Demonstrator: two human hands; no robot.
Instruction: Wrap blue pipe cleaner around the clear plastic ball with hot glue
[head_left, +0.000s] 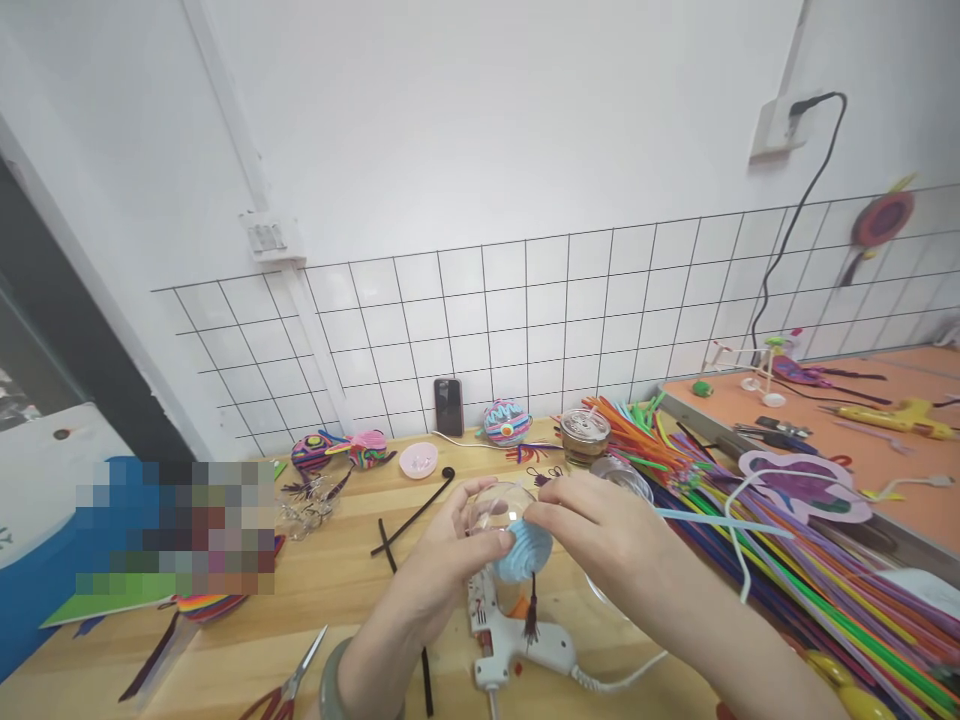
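Between my two hands is a clear plastic ball [501, 503] whose lower part is covered by a light blue pipe cleaner [529, 552] wound in a coil. My left hand [459, 540] is closed around the ball's left side, its thumb against the blue coil. On the right, the bent fingers of my right hand [600, 520] pinch at the coil's upper edge; a straight light blue length sticks out past this hand. A dark tassel [532, 622] hangs below the ball. Directly beneath lies a white hot glue gun [529, 643] on the wooden table.
Many coloured pipe cleaners [840, 590] spread across the right side. Red-handled scissors [289, 690] lie front left, near black pipe cleaners [412, 515]. A phone [448, 407], a pink dish [418, 460], a decorated ball [506, 423] and a jar [585, 435] stand along the back.
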